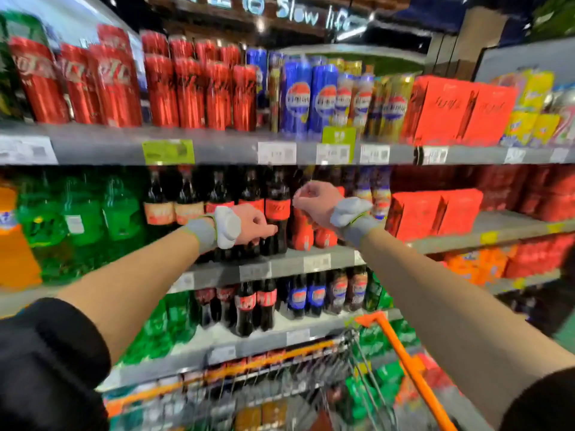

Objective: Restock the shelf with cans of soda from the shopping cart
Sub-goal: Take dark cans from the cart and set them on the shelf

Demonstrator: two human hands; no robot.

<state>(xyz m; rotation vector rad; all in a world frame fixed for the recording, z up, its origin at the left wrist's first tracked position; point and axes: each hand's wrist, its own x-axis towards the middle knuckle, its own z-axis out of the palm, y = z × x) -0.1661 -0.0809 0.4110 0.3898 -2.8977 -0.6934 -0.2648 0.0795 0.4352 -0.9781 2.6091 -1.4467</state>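
- We see a supermarket aisle with grey metal shelves (pixel 217 150) and price tags; the frame is motion-blurred
- Top level: red cola cans (pixel 189 91), blue cans (pixel 295 98), red cartons (pixel 451 110)
- Middle shelf (pixel 280 262): green bottles (pixel 84 209), cola bottles (pixel 277 213), two red soda cans (pixel 301 233) at the front edge just beside the bottles
- Shopping cart (pixel 404 359) low right, orange handle; contents too blurred to read
- Both arms stretched toward the middle shelf
- Left hand (pixel 252 223): fingers curled, tips at a cola bottle; we cannot tell if it grips
- Right hand (pixel 314 202): curled directly over the red soda cans; we cannot tell if it holds one
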